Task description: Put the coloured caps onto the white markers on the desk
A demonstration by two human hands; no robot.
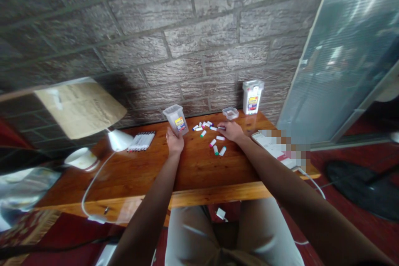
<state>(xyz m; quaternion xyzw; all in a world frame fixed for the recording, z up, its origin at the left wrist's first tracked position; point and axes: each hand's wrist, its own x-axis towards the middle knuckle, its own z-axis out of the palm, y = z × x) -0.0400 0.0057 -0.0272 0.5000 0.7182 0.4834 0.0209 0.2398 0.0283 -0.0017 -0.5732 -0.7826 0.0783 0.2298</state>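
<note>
My left hand (175, 142) is closed around the lower part of a clear plastic container (172, 113) with a yellow and blue label, tilted slightly on the table. Its top is open. Thumb and fingers of my right hand (232, 130) are pinched at the end of a short white marker (214, 129), low over the tabletop. Several more short markers with pink, green, blue and purple ends lie loose between my hands, among them a green-ended marker (216, 150). Behind my right hand rests a clear plastic lid (230, 112).
A closed, filled container (253, 99) stands by the wall at back right. On the left are a row of pens (141, 141), a lamp (84, 108), its cord, and a white cup (81, 159). Right of my forearm lies a partly blurred white booklet or box (274, 147).
</note>
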